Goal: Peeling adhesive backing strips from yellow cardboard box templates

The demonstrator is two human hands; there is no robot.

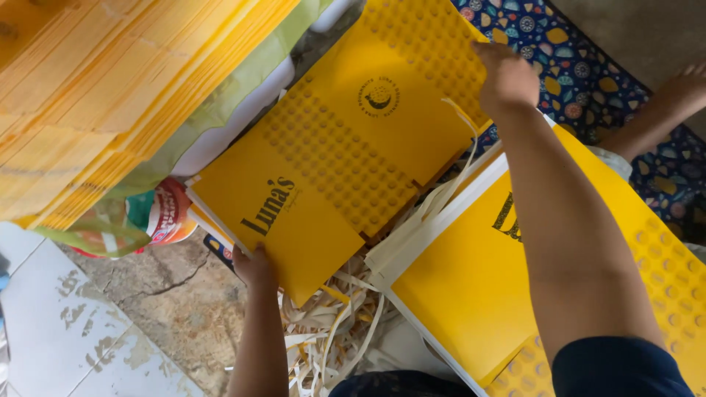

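- Head view: the left hand [254, 266] grips the lower edge of a flat yellow paper bag [346, 158], fingers closed over the edge near the seven o'clock corner of the bag.
- The right hand [506, 76] sits at the bag's far edge, toward one o'clock in the frame; its fingers curl onto the bag, though how tightly they close cannot be told from this angle.
- The bag lies tilted across the centre, its dotted embossed band running from ten o'clock to four o'clock, with a round dark emblem above it.
- At five o'clock, under the right forearm, lies a stack of like yellow bags [471, 287] with white edges, just beside the held one.
- White paper handles [331, 323] spill in a loose heap at six o'clock, between the two arms.
- A tall pile of yellow sheets [110, 88] fills ten to eleven o'clock.
- A patterned blue mat [588, 81] lies at two o'clock, with a foot [684, 92] resting on it.
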